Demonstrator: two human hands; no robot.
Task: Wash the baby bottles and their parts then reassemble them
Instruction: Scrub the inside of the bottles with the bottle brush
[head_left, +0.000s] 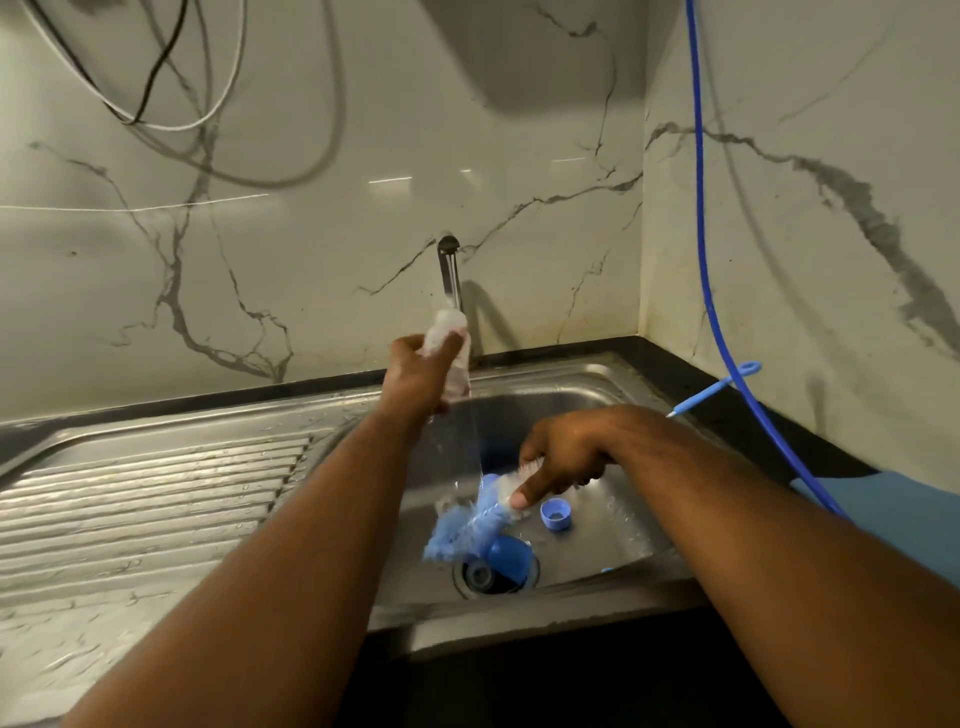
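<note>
Over the sink (597, 384), left hand (415, 374) grips bottle (447, 343), right hand (563, 457) grips brush (467, 519).

Blue brush (462, 525), blue cap (556, 514), clear bottle (447, 348), grey-veined white wall (311, 208).

Both forearms and hands (415, 371) are bare, no sleeves.

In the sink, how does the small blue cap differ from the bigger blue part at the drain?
The small blue cap is lighter blue, while the bigger blue part is a deeper blue. The cap lies fully in view on the sink floor with its opening up; the bigger part sits at the drain hole, partly hidden by the brush bristles. Neither hand touches either of them.
</note>
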